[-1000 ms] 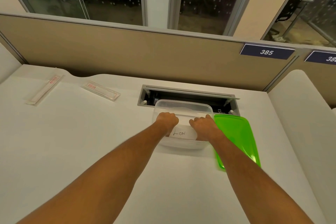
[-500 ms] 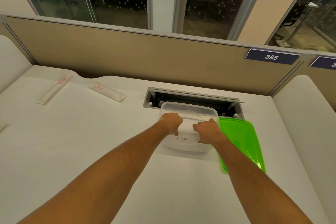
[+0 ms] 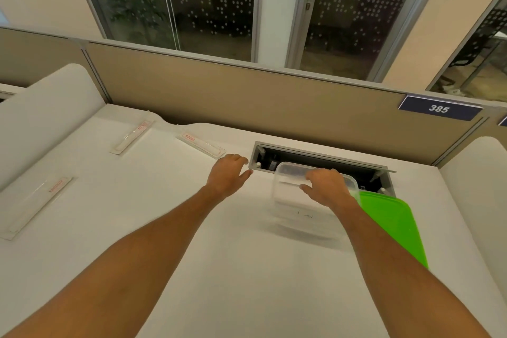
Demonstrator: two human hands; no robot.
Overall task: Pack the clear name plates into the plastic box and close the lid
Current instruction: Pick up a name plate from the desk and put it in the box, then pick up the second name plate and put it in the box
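The clear plastic box [image 3: 288, 187] stands on the white desk in front of the cable slot. My right hand [image 3: 326, 187] hovers over the box with fingers spread, empty. My left hand [image 3: 229, 174] is open beside the box on its left, just short of a clear name plate [image 3: 201, 145] with a red label. Two more clear name plates lie further left, one [image 3: 131, 138] near the back and one [image 3: 37, 204] near the left edge. The green lid [image 3: 392, 225] lies flat to the right of the box, partly under my right forearm.
An open cable slot [image 3: 321, 162] is sunk into the desk behind the box. A beige partition [image 3: 247, 96] with a "385" sign closes the back. White side panels [image 3: 477, 189] border the desk on the left and right.
Both hands have left the inside of the box. My left hand moved left toward the nearest name plate; my right hand rose above the box. The view swung left.
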